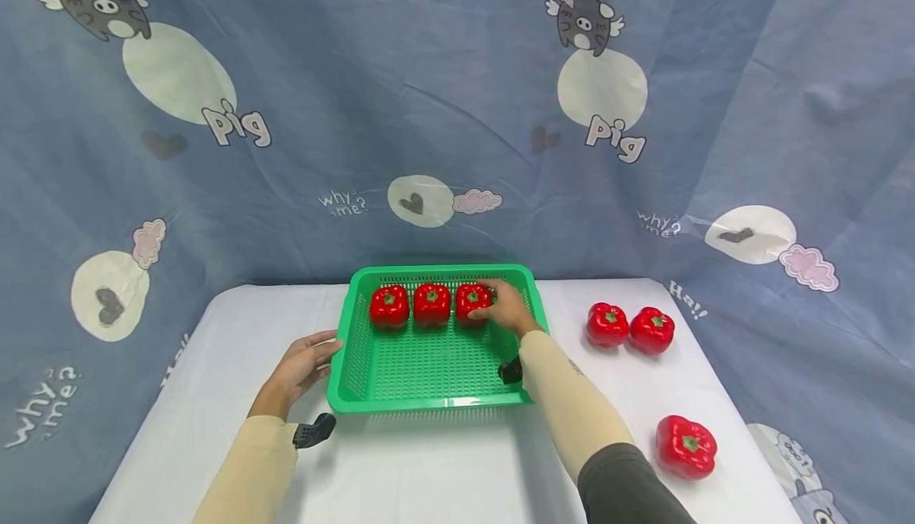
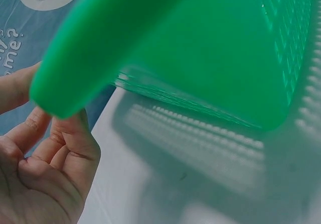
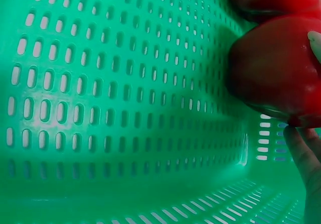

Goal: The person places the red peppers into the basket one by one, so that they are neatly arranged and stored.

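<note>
A green plastic basket (image 1: 429,406) with slotted sides stands on the table. Its left rim lies at the fingertips of my left hand (image 1: 303,365); the left wrist view shows the fingers and thumb pinching that rim (image 2: 75,78), the index tip hidden behind it. Inside the basket, my right hand (image 1: 509,308) grips a red bell pepper (image 1: 470,302), thumb on the near side and fingers at the far right. Two more red bell peppers, a middle one (image 1: 432,305) and a left one (image 1: 389,306), sit beside it along the back wall.
On the white table (image 1: 429,476), two red bell peppers, one (image 1: 608,325) beside another (image 1: 651,330), lie right of the basket. A further bell pepper (image 1: 686,447) rests near the right front. A blue printed cloth (image 1: 443,111) hangs behind the table.
</note>
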